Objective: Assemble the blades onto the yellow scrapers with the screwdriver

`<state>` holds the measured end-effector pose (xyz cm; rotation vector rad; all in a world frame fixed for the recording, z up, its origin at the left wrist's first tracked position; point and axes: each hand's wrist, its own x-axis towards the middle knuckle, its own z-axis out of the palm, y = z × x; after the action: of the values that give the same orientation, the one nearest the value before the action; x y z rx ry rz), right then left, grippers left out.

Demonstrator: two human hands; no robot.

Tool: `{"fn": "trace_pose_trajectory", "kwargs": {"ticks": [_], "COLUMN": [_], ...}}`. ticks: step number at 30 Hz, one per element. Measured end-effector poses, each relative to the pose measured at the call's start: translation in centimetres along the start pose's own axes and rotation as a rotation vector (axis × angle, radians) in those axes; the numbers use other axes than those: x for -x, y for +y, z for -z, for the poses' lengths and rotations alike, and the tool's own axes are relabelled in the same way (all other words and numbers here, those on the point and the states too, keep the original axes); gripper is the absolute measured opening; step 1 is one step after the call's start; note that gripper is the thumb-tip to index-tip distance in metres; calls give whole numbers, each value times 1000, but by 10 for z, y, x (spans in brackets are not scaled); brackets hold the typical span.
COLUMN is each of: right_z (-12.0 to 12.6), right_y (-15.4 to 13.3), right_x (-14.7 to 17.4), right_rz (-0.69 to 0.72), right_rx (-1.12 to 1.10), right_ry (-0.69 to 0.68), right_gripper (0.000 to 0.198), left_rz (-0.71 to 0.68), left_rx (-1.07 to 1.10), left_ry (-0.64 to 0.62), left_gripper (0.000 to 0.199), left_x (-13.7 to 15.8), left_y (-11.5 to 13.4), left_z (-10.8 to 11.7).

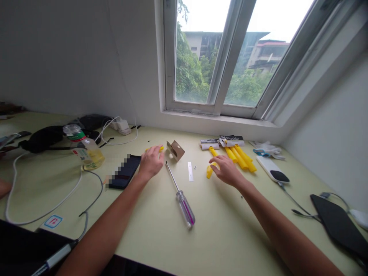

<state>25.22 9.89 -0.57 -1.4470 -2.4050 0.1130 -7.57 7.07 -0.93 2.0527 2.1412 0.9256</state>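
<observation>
Right, my left hand (pixel 152 161) is at a yellow strip (pixel 161 148), towards the back edge of the bench (pixel 221 234); fingers cover it, so I can't tell how tight that grip is. Over to my right hand (pixel 227 169), at a yellow piece (pixel 209 172), forward of the front edge; wide or narrow, that grip I can't call either. Between them, a metal plate (pixel 190 171) lies flat, the screwdriver (pixel 181 199) nearer the front edge, tip towards the back.
</observation>
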Motion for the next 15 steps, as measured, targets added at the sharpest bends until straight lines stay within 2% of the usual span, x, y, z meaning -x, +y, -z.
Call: {"fn": "trace_pose_trajectory", "kwargs": {"ticks": [3, 5, 8, 11, 13, 15], "right_z": [17, 31, 45, 43, 33, 21], "right_y": [6, 15, 24, 21, 13, 4], "right_x": [0, 1, 4, 6, 5, 3], "right_rz": [-11, -44, -73, -47, -10, 29], "right_rx": [-37, -49, -59, -80, -93, -101], "right_ry": [-85, -126, -148, -183, -210, -220], "right_gripper": [19, 18, 18, 18, 17, 17], "left_rz": [133, 186, 199, 187, 175, 160], "left_rx": [-339, -418, -394, -363, -339, -222], "left_ry": [-55, -124, -160, -140, -68, 59], "left_gripper": [37, 33, 26, 29, 34, 35], "left_x": [-5, -8, -12, -15, -16, -17], "left_y": [-18, -28, -36, -35, -31, -26], "left_z": [8, 8, 4, 6, 10, 15]}}
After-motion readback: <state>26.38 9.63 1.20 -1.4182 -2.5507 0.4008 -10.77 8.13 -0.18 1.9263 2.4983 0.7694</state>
